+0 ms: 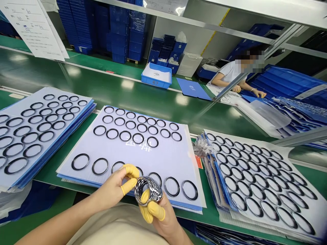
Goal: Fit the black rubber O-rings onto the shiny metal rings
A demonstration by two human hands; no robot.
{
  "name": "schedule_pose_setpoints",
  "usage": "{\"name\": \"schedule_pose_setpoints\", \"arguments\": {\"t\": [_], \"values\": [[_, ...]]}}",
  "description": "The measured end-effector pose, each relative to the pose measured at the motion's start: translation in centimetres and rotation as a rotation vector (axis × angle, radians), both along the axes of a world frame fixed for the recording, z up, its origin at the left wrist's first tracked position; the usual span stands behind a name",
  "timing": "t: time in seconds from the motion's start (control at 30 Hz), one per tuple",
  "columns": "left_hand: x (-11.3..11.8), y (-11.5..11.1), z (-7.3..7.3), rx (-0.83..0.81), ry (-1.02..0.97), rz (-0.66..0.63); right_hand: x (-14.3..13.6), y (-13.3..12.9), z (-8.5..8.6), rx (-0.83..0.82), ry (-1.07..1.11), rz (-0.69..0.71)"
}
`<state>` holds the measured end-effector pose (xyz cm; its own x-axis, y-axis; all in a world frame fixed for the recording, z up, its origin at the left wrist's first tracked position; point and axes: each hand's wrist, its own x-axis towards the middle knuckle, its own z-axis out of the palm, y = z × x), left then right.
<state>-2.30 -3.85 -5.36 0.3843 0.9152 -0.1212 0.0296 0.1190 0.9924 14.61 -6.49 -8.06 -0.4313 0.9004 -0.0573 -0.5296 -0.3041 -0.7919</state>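
Yellow finger cots cover the fingertips of both hands. My right hand is wrapped round a stack of shiny dark rings, its thumb and fingers through and under them. Just left of that stack is my left hand, its fingers curled with the thumb apart from the index finger and nothing visible between them. Both hands are over the front edge of the middle white sheet. On that sheet lie several black rings in rows at the back and one row at the front, partly hidden by my hands.
Stacked sheets with rings stand at the left and right. A crumpled plastic bag lies between the middle and right stacks. Beyond are a blue tray, a blue board and a metal post. Another person works at the back right.
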Motion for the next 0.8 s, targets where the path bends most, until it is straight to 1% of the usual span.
{"name": "schedule_pose_setpoints", "arguments": {"t": [0.07,0.17,0.23,0.3,0.4,0.47,0.53,0.63,0.8], "values": [[0.1,0.1,0.2,0.006,0.035,-0.044,0.0,0.0,-0.2,0.019,-0.016,0.043],[0.5,0.7,0.9,-0.079,0.015,-0.237,0.0,0.0,0.3,0.081,-0.096,0.159],[0.8,1.3,1.4,-0.072,0.027,-0.316,0.1,-0.1,1.0,0.161,-0.208,0.196],[0.9,1.8,1.7,0.013,0.076,-0.324,0.2,-0.2,1.7,0.294,-0.347,0.176],[1.0,2.3,2.1,0.23,0.153,-0.287,0.5,-0.4,2.3,0.538,-0.523,0.102],[1.1,2.5,2.3,0.347,0.159,-0.289,0.6,-0.4,2.5,0.668,-0.593,0.053],[1.3,2.8,2.2,0.41,0.144,-0.321,0.6,-0.4,2.7,0.752,-0.635,0.027],[1.5,3.1,2.0,0.443,0.119,-0.363,0.7,-0.3,2.8,0.801,-0.656,0.032],[1.5,3.3,2.0,0.507,0.107,-0.347,0.8,-0.4,2.5,0.753,-0.642,0.048]]}}
